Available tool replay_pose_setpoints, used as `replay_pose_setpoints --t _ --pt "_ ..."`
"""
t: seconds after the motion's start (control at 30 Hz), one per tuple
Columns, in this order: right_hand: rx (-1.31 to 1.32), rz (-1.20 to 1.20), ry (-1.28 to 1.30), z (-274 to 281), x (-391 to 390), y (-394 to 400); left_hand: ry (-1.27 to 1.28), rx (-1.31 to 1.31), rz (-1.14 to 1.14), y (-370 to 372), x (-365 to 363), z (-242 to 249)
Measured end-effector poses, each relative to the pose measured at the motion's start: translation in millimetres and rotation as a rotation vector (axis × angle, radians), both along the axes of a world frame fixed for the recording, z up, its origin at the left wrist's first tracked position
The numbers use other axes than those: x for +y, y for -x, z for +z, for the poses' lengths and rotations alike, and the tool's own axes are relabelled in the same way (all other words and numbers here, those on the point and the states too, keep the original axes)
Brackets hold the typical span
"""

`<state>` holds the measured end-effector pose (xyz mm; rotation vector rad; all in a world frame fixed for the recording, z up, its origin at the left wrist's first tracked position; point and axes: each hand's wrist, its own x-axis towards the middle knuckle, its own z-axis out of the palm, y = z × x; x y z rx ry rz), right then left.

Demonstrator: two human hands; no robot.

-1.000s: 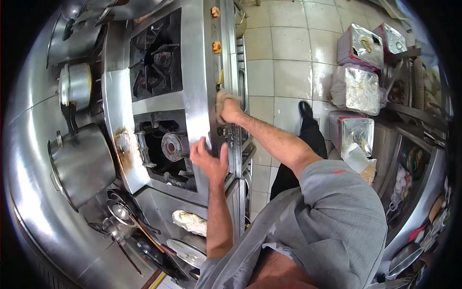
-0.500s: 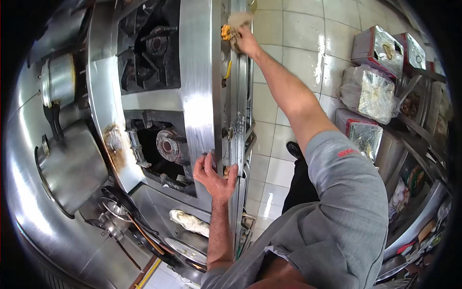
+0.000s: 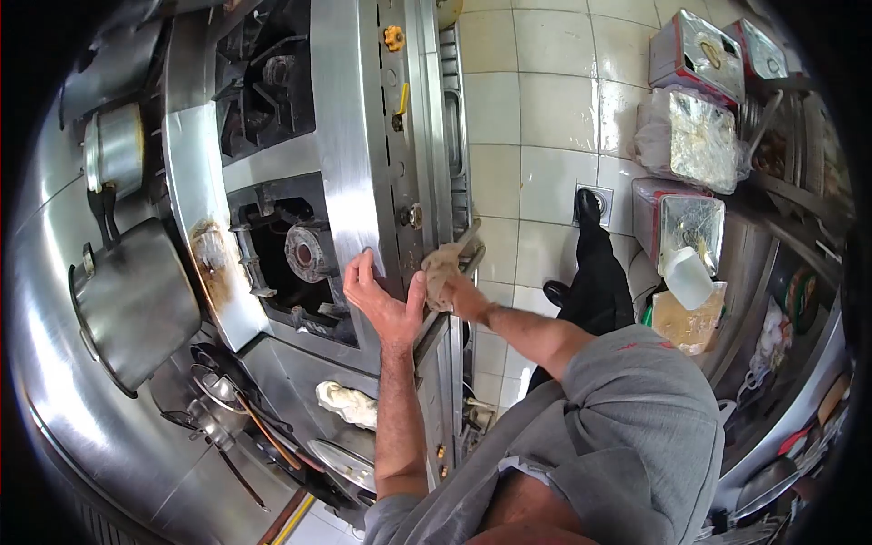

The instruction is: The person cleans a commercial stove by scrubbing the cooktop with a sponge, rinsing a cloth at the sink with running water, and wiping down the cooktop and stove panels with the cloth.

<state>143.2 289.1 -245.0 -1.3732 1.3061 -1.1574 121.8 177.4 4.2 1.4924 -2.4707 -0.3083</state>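
Note:
A beige-brown cloth (image 3: 441, 274) is bunched in my right hand (image 3: 466, 298) and pressed to the front panel of the steel stove (image 3: 347, 154). My left hand (image 3: 386, 309) rests open on the stove's front edge, fingers spread, its thumb close to the cloth. Farther along the panel sit a metal valve knob (image 3: 412, 215), a yellow lever (image 3: 402, 100) and an orange knob (image 3: 393, 38). Beside my left hand lies an uncovered burner (image 3: 309, 254) in its dark well. The cloth hides part of the panel and my right fingertips.
A large steel pot (image 3: 136, 309) and a smaller pot (image 3: 118, 150) stand left of the stove. A crumpled white cloth (image 3: 347, 405) lies near my left forearm. Square tins (image 3: 695, 59) line the right side of the tiled floor (image 3: 554, 118). My shoe (image 3: 589, 211) is on a drain.
My right hand has come back along the front panel with the cloth, from the orange knob to beside my left hand. My left hand stays on the edge. A leg has shifted forward.

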Motion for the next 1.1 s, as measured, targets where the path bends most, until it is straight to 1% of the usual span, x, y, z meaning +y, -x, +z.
replay_pose_setpoints --t 0.03,0.1,0.13,0.2,0.27,0.33,0.37,0.4,0.43,0.47,0.53,0.6,0.67,0.73,0.77,0.83,0.87,0.93,0.97,1.0,1.03,1.07,1.1 --pt "0.000 -0.111 0.079 5 -20 24 -0.010 0.029 0.007 -7 6 -1" --pt "0.137 -0.269 -0.066 -1 -57 47 -0.025 0.059 0.020 -22 23 -3" --pt "0.205 -0.245 -0.175 2 -84 64 -0.014 0.035 0.026 -30 32 -3" --pt "-0.131 -0.481 -0.168 44 -124 113 0.001 0.008 0.039 -42 43 -1" --pt "-0.037 -0.431 0.060 41 -160 137 0.011 -0.039 0.038 -48 47 -3" --pt "0.001 -0.398 0.072 45 -187 151 0.011 -0.018 0.037 -44 44 -5" --pt "-0.081 -0.426 0.082 25 -204 151 0.008 -0.009 0.032 -45 44 -3" --pt "-0.163 -0.455 0.101 25 -217 152 0.005 -0.016 0.041 -45 44 -3" --pt "0.205 -0.642 0.219 25 -206 146 -0.005 0.003 0.049 -44 44 -3" --pt "0.196 -0.639 0.215 29 -188 131 -0.017 0.021 0.052 -45 44 -3" --pt "0.375 -0.551 0.042 17 -149 96 -0.009 0.021 0.057 -45 43 -3" --pt "0.308 -0.326 0.059 17 -104 71 -0.002 0.032 0.056 -45 43 -4" --pt "0.110 -0.386 0.042 52 -83 56 0.011 0.021 0.054 -44 42 -4" --pt "0.008 -0.184 -0.068 74 -72 49 0.021 0.008 0.046 -43 42 -3" --pt "0.011 -0.190 -0.068 81 -68 53 0.024 0.009 0.044 -42 42 -2" --pt "-0.254 0.008 0.065 93 -65 67 0.029 0.015 0.035 -42 42 -2" --pt "-0.249 0.004 0.067 95 -66 80 0.022 0.013 0.049 -43 43 -3" --pt "-0.309 0.175 -0.006 87 -65 109 0.020 0.007 0.061 -43 43 -3" --pt "-0.357 -0.033 -0.022 83 -61 117 0.026 0.014 0.059 -43 43 -3" --pt "-0.322 -0.114 -0.110 67 -61 130 0.030 0.021 0.061 -44 43 -3" --pt "-0.199 -0.170 -0.048 62 -66 149 0.027 0.018 0.067 -45 43 -3" --pt "-0.274 -0.179 -0.039 58 -81 165 0.022 0.024 0.065 -44 43 -4" --pt "-0.187 -0.233 0.045 56 -98 174 0.016 0.029 0.064 -43 43 -4"
